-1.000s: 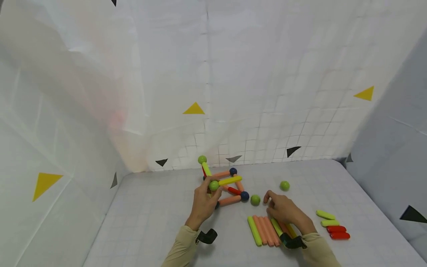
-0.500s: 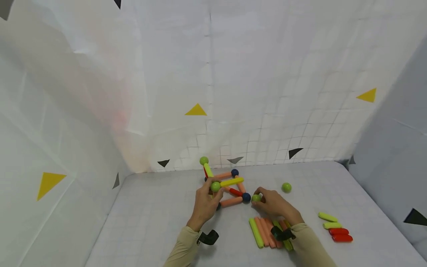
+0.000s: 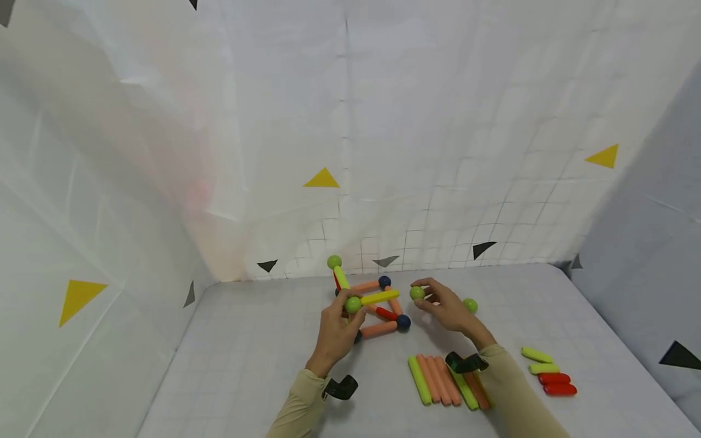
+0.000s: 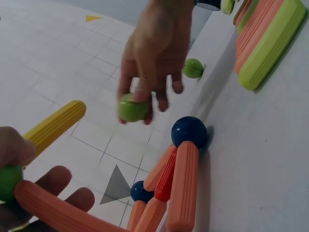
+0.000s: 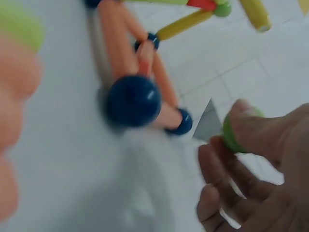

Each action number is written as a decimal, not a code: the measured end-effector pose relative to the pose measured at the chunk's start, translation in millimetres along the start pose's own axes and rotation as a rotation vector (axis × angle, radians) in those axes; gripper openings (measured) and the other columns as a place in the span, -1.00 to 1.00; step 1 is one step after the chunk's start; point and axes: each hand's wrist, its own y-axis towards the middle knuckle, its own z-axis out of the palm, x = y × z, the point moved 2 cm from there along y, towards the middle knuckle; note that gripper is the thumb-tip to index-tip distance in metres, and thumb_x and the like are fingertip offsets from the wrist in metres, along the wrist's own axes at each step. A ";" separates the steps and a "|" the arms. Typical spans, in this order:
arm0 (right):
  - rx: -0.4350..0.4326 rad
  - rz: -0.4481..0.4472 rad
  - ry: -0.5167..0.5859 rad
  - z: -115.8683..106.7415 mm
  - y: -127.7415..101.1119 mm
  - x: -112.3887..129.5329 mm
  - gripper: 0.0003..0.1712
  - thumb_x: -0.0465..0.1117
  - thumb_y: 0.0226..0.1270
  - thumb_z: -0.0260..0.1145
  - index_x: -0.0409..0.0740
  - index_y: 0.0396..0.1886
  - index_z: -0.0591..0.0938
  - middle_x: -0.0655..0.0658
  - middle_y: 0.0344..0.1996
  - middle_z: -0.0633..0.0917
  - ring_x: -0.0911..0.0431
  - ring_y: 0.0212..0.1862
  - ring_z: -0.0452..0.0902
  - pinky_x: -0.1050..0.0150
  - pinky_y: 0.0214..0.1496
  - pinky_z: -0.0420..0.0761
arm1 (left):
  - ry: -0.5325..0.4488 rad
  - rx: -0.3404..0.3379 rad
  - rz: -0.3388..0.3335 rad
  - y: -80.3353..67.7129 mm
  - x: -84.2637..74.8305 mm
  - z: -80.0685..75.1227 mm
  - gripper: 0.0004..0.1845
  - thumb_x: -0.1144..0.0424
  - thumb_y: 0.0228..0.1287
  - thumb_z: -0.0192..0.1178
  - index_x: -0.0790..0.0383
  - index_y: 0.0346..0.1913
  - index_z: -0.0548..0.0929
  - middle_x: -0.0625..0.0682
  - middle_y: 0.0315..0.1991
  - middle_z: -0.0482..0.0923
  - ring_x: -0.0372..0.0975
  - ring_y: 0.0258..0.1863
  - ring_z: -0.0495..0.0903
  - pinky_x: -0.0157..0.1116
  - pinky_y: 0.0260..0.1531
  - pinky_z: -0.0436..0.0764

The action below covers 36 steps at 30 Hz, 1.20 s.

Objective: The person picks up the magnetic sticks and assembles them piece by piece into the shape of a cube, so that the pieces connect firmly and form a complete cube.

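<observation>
White sheeting [image 3: 411, 121], partly marked with a thin grid, rose behind the pale counter [image 3: 235, 353]. Towards the left, the left hand [image 3: 334, 333] gripped a green ball [image 3: 353, 305], its fingers curled round the joint where a yellow rod [image 3: 380, 297] met it. Behind and to the right of that hand, a frame of orange rods [image 3: 379, 330], a red rod [image 3: 386, 314] and blue balls [image 3: 403, 323] rested on the counter. The yellow rod's long axis ran rightward, tilted slightly up in the head view, its free end towards the second ball [image 3: 417, 292], near but not touching. That ball was off the counter, pinched between the thumb and forefinger of the right hand [image 3: 450, 308], the other fingers loosely bent. It lay at the fingertips, on the side facing the rod, so the right hand was the nearer one to the free end. Below it lay a row of sticks [image 3: 420, 381]; just beyond the right hand was a spare ball [image 3: 470, 305], and farthest right were short lime rods [image 3: 537, 354] and short red rods [image 3: 557, 389].
</observation>
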 end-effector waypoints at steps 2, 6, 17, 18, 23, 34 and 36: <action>-0.026 -0.041 0.038 -0.8 4.7 8.1 -0.56 -0.23 0.59 0.33 -0.11 0.38 0.52 -0.30 0.20 0.68 -0.13 0.08 0.70 0.05 0.07 0.70 | -0.003 0.000 -0.006 0.5 -0.5 -0.3 -0.71 0.39 0.44 0.35 0.13 0.13 0.62 0.00 -0.32 0.65 -0.33 -0.45 0.48 -0.42 -0.43 0.51; -0.012 -0.094 0.117 -0.4 10.7 22.2 -0.55 -0.26 0.57 0.34 -0.04 0.37 0.53 -0.29 0.26 0.64 -0.16 0.14 0.66 0.12 0.11 0.69 | -0.004 -0.001 -0.015 1.3 -1.1 -0.5 -0.72 0.36 0.46 0.35 0.10 0.14 0.62 0.00 -0.30 0.67 -0.31 -0.43 0.50 -0.42 -0.41 0.51; 0.022 -0.148 0.195 6.4 8.5 37.3 -0.53 -0.35 0.53 0.35 0.00 0.34 0.53 -0.22 0.15 0.67 -0.09 0.03 0.65 0.25 0.03 0.69 | -0.015 -0.002 -0.003 0.2 1.0 -0.5 -0.72 0.37 0.45 0.35 0.11 0.13 0.61 0.02 -0.27 0.63 -0.31 -0.40 0.49 -0.41 -0.39 0.54; 0.019 -0.151 0.198 6.2 7.8 38.5 -0.53 -0.36 0.52 0.36 0.00 0.34 0.53 -0.21 0.13 0.68 -0.08 0.02 0.65 0.25 0.02 0.69 | -0.014 -0.003 -0.005 -0.1 1.3 -0.7 -0.72 0.36 0.45 0.35 0.08 0.13 0.61 -0.01 -0.28 0.62 -0.31 -0.41 0.49 -0.41 -0.39 0.54; 0.003 -0.154 0.204 4.0 5.4 45.9 -0.51 -0.38 0.50 0.37 0.02 0.32 0.54 -0.19 0.17 0.68 -0.07 0.00 0.66 0.23 0.00 0.71 | -0.008 0.012 0.002 0.3 2.2 -1.2 -0.68 0.23 0.48 0.37 0.06 0.20 0.60 -0.07 -0.35 0.56 -0.32 -0.43 0.47 -0.42 -0.39 0.52; -0.007 -0.018 0.247 9.3 -8.7 45.9 -0.18 -0.25 0.46 0.46 0.06 0.59 0.29 -0.33 0.29 0.60 -0.08 0.05 0.71 0.20 0.01 0.72 | -0.059 0.045 -0.028 1.3 3.3 -1.3 -0.70 0.23 0.49 0.36 0.16 0.18 0.62 0.07 -0.08 0.71 -0.27 -0.27 0.56 -0.38 -0.28 0.58; 0.003 0.036 0.173 10.4 -16.8 43.7 -0.25 -0.16 0.45 0.49 -0.02 0.52 0.35 -0.31 0.22 0.65 0.01 0.00 0.71 0.22 -0.04 0.69 | -0.068 0.043 -0.034 1.2 3.5 -1.2 -0.71 0.20 0.48 0.37 0.11 0.17 0.63 0.07 -0.10 0.71 -0.27 -0.29 0.56 -0.38 -0.28 0.59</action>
